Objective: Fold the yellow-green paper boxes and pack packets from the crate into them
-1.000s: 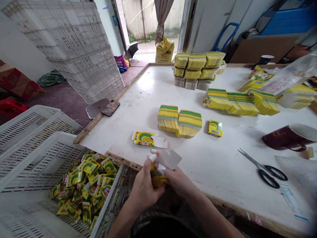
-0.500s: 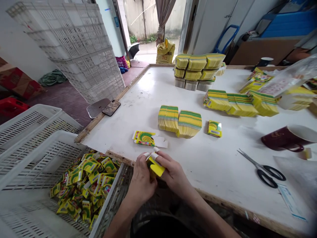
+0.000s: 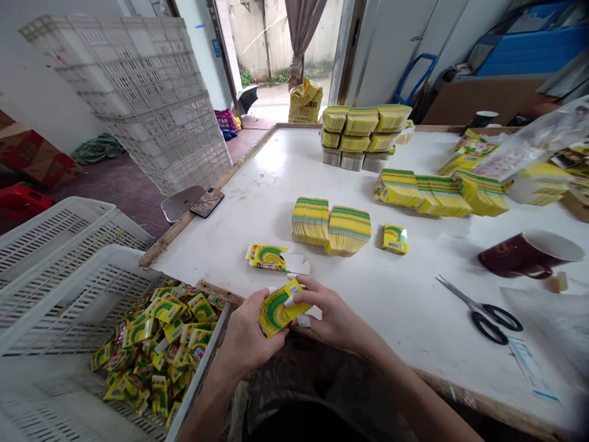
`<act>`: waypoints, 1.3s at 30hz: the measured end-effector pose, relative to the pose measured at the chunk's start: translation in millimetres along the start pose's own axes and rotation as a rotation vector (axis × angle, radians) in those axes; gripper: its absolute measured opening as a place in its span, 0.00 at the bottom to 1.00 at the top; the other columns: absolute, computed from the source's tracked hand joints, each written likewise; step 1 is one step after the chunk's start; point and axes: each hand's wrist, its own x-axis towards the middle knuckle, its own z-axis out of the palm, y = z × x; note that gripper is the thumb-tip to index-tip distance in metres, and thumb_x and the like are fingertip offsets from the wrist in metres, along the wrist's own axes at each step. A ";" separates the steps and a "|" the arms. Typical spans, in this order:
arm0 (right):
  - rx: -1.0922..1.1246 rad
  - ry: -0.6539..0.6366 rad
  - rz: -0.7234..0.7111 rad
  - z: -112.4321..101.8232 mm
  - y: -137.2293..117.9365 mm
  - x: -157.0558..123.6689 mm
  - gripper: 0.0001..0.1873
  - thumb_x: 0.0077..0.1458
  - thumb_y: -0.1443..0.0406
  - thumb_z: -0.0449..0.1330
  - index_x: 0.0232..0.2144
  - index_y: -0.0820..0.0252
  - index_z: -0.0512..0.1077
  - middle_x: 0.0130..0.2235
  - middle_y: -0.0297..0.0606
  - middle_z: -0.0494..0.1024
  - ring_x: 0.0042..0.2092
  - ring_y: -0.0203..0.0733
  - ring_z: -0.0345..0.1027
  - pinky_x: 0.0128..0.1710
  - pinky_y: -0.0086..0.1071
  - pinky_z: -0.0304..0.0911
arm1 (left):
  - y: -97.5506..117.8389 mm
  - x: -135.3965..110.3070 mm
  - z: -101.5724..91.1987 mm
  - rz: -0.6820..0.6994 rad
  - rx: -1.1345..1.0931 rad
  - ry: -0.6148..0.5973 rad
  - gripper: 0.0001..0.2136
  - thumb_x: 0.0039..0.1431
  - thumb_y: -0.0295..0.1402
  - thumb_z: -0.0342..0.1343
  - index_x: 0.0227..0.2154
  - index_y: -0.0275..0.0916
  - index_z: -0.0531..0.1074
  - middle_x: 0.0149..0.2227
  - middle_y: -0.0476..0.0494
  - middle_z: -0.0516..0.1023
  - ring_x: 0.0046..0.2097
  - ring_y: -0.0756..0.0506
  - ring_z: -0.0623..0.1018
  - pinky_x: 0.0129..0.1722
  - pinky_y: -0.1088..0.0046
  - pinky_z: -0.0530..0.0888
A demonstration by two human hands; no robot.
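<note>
My left hand [image 3: 251,334] pinches the yellow-green carton [image 3: 277,312] at the near edge of the table [image 3: 396,313], likely steadying it; fingers of my right hand [image 3: 329,310] touch its face, thumb spread away. Open-flapped carton [image 3: 267,257] just beyond; white crate [image 3: 46,365] by near-left corner, probably for reach.

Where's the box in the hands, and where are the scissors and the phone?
Box [image 3: 276,310]: head view, on its printed face.
Scissors [image 3: 475,306]: head view, where the blades meet the black handles.
Phone [image 3: 207,202]: head view, middle of its upward side.
</note>
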 end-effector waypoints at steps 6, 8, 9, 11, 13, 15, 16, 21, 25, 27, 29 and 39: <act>0.243 0.011 0.067 16.3 7.1 15.5 0.42 0.53 0.64 0.63 0.63 0.57 0.45 0.63 0.56 0.59 0.57 0.50 0.66 0.52 0.43 0.67 | -8.3 -3.9 14.4 -0.124 -0.547 0.293 0.25 0.45 0.38 0.67 0.46 0.41 0.67 0.38 0.45 0.77 0.37 0.44 0.78 0.37 0.70 0.75; 0.132 -0.024 0.129 13.0 13.3 31.2 0.43 0.52 0.63 0.65 0.63 0.60 0.46 0.60 0.56 0.64 0.53 0.49 0.69 0.48 0.41 0.69 | -13.1 -4.6 14.4 -0.128 -0.923 0.628 0.23 0.46 0.45 0.65 0.44 0.41 0.69 0.39 0.47 0.76 0.36 0.48 0.77 0.35 0.74 0.75; 0.032 -0.014 0.174 11.1 17.7 40.7 0.40 0.52 0.63 0.64 0.62 0.62 0.49 0.57 0.55 0.68 0.52 0.49 0.70 0.47 0.40 0.69 | -15.7 -4.7 12.9 -0.136 -1.087 0.790 0.25 0.47 0.51 0.63 0.43 0.40 0.70 0.41 0.46 0.76 0.37 0.47 0.77 0.36 0.74 0.75; -0.177 0.031 0.255 10.2 28.4 60.3 0.33 0.54 0.66 0.63 0.58 0.66 0.56 0.50 0.54 0.73 0.50 0.51 0.69 0.48 0.44 0.67 | -20.3 -5.1 8.4 -0.201 -1.345 0.960 0.30 0.48 0.60 0.55 0.42 0.38 0.71 0.45 0.41 0.75 0.44 0.44 0.77 0.43 0.69 0.76; -0.272 0.065 0.289 14.9 39.7 76.6 0.26 0.53 0.72 0.61 0.54 0.69 0.61 0.48 0.56 0.73 0.51 0.55 0.67 0.51 0.49 0.63 | -23.9 -6.1 5.3 -0.323 -1.483 0.945 0.31 0.50 0.61 0.52 0.43 0.38 0.70 0.48 0.38 0.74 0.48 0.42 0.76 0.47 0.63 0.75; -0.302 0.073 0.299 23.4 49.1 86.3 0.21 0.51 0.77 0.58 0.49 0.67 0.66 0.46 0.55 0.73 0.51 0.57 0.65 0.52 0.51 0.60 | -26.0 -7.4 6.2 -0.419 -1.521 0.866 0.27 0.51 0.57 0.56 0.43 0.39 0.70 0.47 0.38 0.75 0.46 0.42 0.77 0.45 0.63 0.75; -0.311 0.076 0.301 27.6 52.5 88.6 0.19 0.50 0.78 0.57 0.46 0.66 0.67 0.45 0.53 0.73 0.50 0.56 0.65 0.52 0.50 0.60 | -26.6 -7.9 8.2 -0.446 -1.518 0.829 0.26 0.50 0.55 0.58 0.44 0.39 0.70 0.46 0.39 0.75 0.44 0.43 0.77 0.43 0.65 0.76; -0.249 0.123 0.277 31.3 54.2 83.5 0.26 0.44 0.80 0.55 0.47 0.62 0.62 0.46 0.47 0.70 0.49 0.50 0.64 0.50 0.46 0.61 | -25.3 -5.4 25.9 -0.519 -1.513 0.713 0.24 0.47 0.51 0.63 0.42 0.39 0.73 0.42 0.42 0.76 0.41 0.46 0.77 0.39 0.70 0.75; -0.097 0.100 0.207 30.7 32.3 65.0 0.30 0.45 0.78 0.56 0.51 0.58 0.55 0.36 0.33 0.68 0.34 0.38 0.66 0.35 0.32 0.65 | -15.3 0.8 33.6 -0.448 -1.536 0.698 0.25 0.46 0.53 0.63 0.43 0.41 0.74 0.47 0.41 0.75 0.50 0.42 0.74 0.48 0.65 0.73; 0.013 0.050 0.169 37.7 15.1 50.5 0.31 0.45 0.76 0.58 0.51 0.56 0.53 0.33 0.28 0.66 0.29 0.34 0.64 0.28 0.27 0.62 | -6.6 5.0 31.7 -0.364 -1.551 0.709 0.26 0.45 0.54 0.63 0.44 0.42 0.74 0.49 0.41 0.75 0.52 0.40 0.73 0.49 0.63 0.72; 0.225 -0.016 0.151 47.2 -2.8 34.9 0.31 0.45 0.76 0.57 0.51 0.54 0.54 0.35 0.28 0.66 0.29 0.32 0.63 0.27 0.25 0.60 | 2.8 9.6 26.7 -0.303 -1.575 0.697 0.27 0.46 0.55 0.61 0.44 0.41 0.74 0.47 0.40 0.76 0.50 0.40 0.74 0.47 0.63 0.73; 0.517 0.084 0.276 49.9 -28.8 16.5 0.20 0.45 0.69 0.65 0.42 0.57 0.66 0.28 0.25 0.63 0.30 0.33 0.56 0.31 0.27 0.54 | 18.1 15.1 24.3 -0.293 -1.526 0.681 0.31 0.35 0.62 0.63 0.33 0.39 0.74 0.31 0.49 0.75 0.32 0.48 0.75 0.34 0.72 0.76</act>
